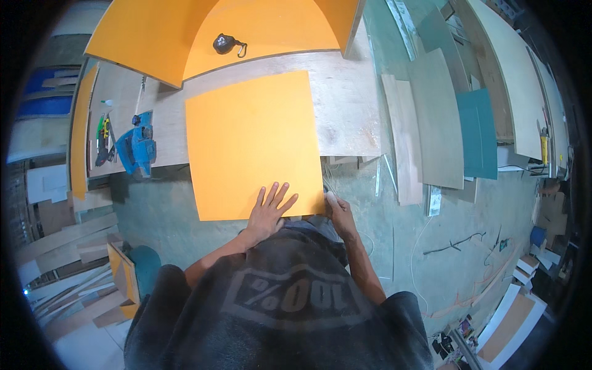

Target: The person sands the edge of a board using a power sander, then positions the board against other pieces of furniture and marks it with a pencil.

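A flat square orange panel (250, 139) lies partly on the pale plywood worktop (345, 117), its near part reaching out over the worktop's edge toward me. My left hand (266, 216) rests flat on its near edge, fingers spread. At the near right corner, my right hand (340, 217) is closed against the panel's side edge, thumb upward. A small dark thing shows by its fingertips, but I cannot make out what it is.
Beyond the panel stands an orange box-like piece (265, 34) with a black tape measure (225, 43) in it. A blue power tool (139, 145) and hand tools (103, 139) lie at left. Boards (436, 117) lean at right; offcuts (74, 271) are piled lower left.
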Available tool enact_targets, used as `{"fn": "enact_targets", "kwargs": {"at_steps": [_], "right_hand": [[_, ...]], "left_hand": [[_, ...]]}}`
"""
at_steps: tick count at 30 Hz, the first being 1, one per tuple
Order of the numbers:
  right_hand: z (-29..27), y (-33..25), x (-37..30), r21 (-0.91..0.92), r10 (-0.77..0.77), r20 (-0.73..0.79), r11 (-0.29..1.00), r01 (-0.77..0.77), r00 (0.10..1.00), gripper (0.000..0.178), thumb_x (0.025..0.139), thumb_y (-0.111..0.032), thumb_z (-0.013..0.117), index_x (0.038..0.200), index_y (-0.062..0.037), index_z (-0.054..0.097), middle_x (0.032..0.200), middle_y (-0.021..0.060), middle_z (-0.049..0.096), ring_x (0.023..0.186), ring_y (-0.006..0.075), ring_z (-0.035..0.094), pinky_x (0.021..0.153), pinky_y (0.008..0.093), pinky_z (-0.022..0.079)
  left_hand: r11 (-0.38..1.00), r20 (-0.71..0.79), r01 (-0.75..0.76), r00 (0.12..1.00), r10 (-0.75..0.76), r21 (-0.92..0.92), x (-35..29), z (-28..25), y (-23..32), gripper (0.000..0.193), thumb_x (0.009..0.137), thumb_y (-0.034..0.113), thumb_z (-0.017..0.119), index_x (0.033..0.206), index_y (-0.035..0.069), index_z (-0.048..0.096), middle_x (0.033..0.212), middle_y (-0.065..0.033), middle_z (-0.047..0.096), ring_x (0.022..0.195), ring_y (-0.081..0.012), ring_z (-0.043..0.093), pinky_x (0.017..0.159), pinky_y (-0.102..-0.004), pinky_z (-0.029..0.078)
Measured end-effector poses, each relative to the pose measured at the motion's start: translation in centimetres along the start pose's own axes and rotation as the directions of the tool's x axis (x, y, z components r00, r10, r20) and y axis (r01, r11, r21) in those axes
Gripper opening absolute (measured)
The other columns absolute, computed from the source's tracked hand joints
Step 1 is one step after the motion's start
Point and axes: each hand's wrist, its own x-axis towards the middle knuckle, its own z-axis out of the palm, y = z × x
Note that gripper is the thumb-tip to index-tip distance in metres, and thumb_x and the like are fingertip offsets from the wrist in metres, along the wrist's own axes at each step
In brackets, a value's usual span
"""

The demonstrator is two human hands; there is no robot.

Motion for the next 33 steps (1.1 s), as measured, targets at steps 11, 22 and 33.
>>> {"fn": "enact_targets", "kwargs": {"at_steps": [11, 22, 33], "right_hand": [[3.3, -10.5, -3.5, 0.179, -0.090, 0.217, 0.982, 0.051, 0.972, 0.037, 0.110, -0.027, 0.051, 0.116, 0.0040, 0.070, 0.093, 0.0055, 0.072, 0.082, 0.0098, 0.066, 0.077, 0.0269, 0.052], [8.6, -21.5, -4.1, -0.133, -0.554, -0.028, 0.827, 0.546, 0.832, 0.019, 0.102, -0.009, 0.057, 0.114, 0.0033, 0.065, 0.100, 0.0174, 0.074, 0.086, 0.0203, 0.072, 0.078, 0.0315, 0.059], [11.7, -32.5, -5.7, -0.037, -0.813, -0.056, 0.581, 0.813, 0.579, 0.016, 0.096, 0.001, 0.067, 0.111, 0.0059, 0.063, 0.100, 0.0192, 0.074, 0.089, 0.0204, 0.073, 0.083, 0.0330, 0.060]], "left_hand": [[0.999, -0.060, 0.005, 0.998, -0.007, -0.033, -3.2, -18.5, 0.1, 0.094, 0.072, -0.001, 0.071, 0.158, 0.020, 0.040, 0.162, -0.0127, 0.041, 0.144, -0.0380, 0.045, 0.109, -0.0495, 0.048], [0.882, -0.871, 0.255, 0.409, 0.273, 0.396, 9.0, -38.4, -15.6, 0.054, 0.085, 0.061, 0.074, 0.079, 0.009, 0.063, 0.064, -0.0055, 0.060, 0.055, -0.0217, 0.061, 0.052, -0.0347, 0.045], [0.913, -0.872, 0.117, 0.362, 0.328, 0.391, 10.0, -43.6, -14.5, 0.060, 0.079, 0.064, 0.080, 0.064, 0.010, 0.058, 0.055, -0.0043, 0.055, 0.048, -0.0193, 0.055, 0.048, -0.0342, 0.042]]}}
